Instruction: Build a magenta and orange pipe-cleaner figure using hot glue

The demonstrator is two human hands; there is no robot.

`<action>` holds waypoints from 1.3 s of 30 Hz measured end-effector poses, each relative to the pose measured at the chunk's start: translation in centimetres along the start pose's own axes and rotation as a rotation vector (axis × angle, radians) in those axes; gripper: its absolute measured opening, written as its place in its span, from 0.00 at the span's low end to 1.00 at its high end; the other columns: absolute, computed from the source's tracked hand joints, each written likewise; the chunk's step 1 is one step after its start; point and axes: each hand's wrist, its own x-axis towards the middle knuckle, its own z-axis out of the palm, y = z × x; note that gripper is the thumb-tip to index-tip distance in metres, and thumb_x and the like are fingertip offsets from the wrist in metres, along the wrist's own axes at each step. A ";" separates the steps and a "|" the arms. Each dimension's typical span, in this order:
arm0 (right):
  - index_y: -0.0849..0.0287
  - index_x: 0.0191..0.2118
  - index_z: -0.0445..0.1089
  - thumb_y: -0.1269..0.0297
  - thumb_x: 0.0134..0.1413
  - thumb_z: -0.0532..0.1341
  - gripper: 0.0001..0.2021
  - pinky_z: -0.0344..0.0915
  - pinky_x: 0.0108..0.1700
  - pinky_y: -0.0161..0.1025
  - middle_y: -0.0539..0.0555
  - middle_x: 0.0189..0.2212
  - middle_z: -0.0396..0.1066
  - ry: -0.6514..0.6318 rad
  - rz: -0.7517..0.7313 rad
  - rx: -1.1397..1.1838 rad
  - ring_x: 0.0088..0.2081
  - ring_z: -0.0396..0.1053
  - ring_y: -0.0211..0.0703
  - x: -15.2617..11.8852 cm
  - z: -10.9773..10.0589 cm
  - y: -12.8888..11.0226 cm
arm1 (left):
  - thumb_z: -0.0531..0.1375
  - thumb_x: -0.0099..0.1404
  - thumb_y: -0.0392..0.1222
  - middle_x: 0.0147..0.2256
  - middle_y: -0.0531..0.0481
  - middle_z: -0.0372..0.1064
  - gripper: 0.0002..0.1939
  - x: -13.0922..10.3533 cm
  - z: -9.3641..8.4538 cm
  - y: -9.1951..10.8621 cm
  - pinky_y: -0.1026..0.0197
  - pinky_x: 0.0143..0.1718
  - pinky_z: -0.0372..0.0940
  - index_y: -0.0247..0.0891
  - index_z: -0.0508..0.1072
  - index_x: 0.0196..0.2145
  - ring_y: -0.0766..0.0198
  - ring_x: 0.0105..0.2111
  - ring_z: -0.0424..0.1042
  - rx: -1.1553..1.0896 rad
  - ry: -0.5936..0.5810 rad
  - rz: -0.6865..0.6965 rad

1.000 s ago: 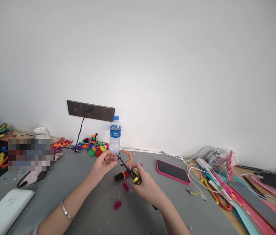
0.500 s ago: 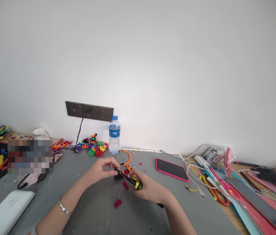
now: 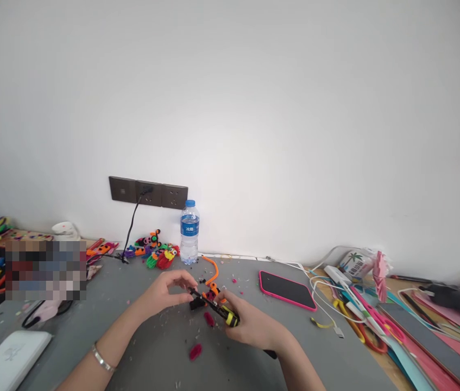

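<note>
My right hand [image 3: 250, 321] is closed round a slim black-and-yellow hand tool [image 3: 232, 318], its dark end poking out near my wrist. The tool's dark front part points left toward my left hand [image 3: 169, 293]. There, thumb and fingertips are bent together at the tool's tip; whatever small dark thing lies between them is too small to name. Just behind the tool sits an orange, black-spotted pipe-cleaner figure [image 3: 212, 288] with a curled orange tail [image 3: 214, 266]. A dark fuzzy piece [image 3: 197, 303] lies beneath the fingers, and two magenta fuzzy pieces [image 3: 195, 352] rest nearer to me.
A water bottle [image 3: 189, 239] stands by the wall beside colourful pipe-cleaner figures [image 3: 163, 255]. On the right are a pink-cased phone [image 3: 287, 290], white cables [image 3: 327, 304] and pink-handled scissors [image 3: 392, 328]. A white box-shaped device [image 3: 10, 358] lies front left. Scraps dot the grey tabletop.
The whole view has shifted slightly, so things appear a little lower. Both hands keep nearly the same pose round the tool and its tip.
</note>
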 end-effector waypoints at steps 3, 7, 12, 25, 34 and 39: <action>0.55 0.42 0.61 0.75 0.39 0.55 0.19 0.52 0.29 0.31 0.44 0.28 0.61 0.002 -0.008 -0.004 0.28 0.55 0.35 -0.1 0.0 -0.2 | 0.64 0.58 0.41 0.37 0.48 0.74 0.09 0.1 -0.1 0.1 0.58 0.44 0.64 0.38 0.74 0.37 0.59 0.39 0.71 0.022 -0.005 0.008; 0.56 0.42 0.60 0.75 0.39 0.55 0.19 0.51 0.29 0.31 0.44 0.29 0.61 -0.004 -0.006 -0.014 0.28 0.54 0.35 -0.2 -0.1 -0.2 | 0.64 0.58 0.41 0.37 0.48 0.74 0.08 0.2 -0.2 0.2 0.59 0.43 0.63 0.38 0.75 0.36 0.59 0.38 0.70 0.058 -0.024 0.010; 0.55 0.42 0.61 0.74 0.40 0.55 0.19 0.52 0.29 0.31 0.44 0.28 0.60 -0.004 0.006 -0.034 0.28 0.55 0.35 -0.2 0.0 0.0 | 0.65 0.57 0.41 0.36 0.48 0.73 0.07 0.2 -0.2 0.2 0.60 0.42 0.63 0.37 0.75 0.34 0.60 0.37 0.70 0.064 -0.031 0.017; 0.54 0.41 0.61 0.68 0.47 0.58 0.13 0.53 0.30 0.32 0.45 0.29 0.63 0.022 0.006 -0.086 0.29 0.58 0.36 -0.2 0.2 -0.2 | 0.66 0.56 0.41 0.34 0.48 0.74 0.07 0.2 -0.1 0.3 0.59 0.43 0.65 0.37 0.76 0.33 0.60 0.37 0.71 0.048 0.007 -0.023; 0.54 0.40 0.62 0.61 0.47 0.61 0.13 0.54 0.31 0.33 0.46 0.29 0.64 0.063 0.038 -0.124 0.30 0.59 0.38 -0.3 0.1 -0.3 | 0.65 0.57 0.40 0.35 0.49 0.75 0.06 0.2 -0.2 0.6 0.59 0.43 0.63 0.38 0.76 0.33 0.60 0.38 0.71 0.102 0.014 -0.026; 0.55 0.40 0.62 0.61 0.48 0.62 0.13 0.54 0.31 0.33 0.46 0.30 0.65 0.066 0.033 -0.125 0.30 0.59 0.38 -0.2 0.2 -0.4 | 0.65 0.57 0.41 0.36 0.49 0.75 0.06 0.2 -0.4 0.5 0.59 0.42 0.63 0.38 0.76 0.33 0.59 0.38 0.71 0.157 0.019 -0.019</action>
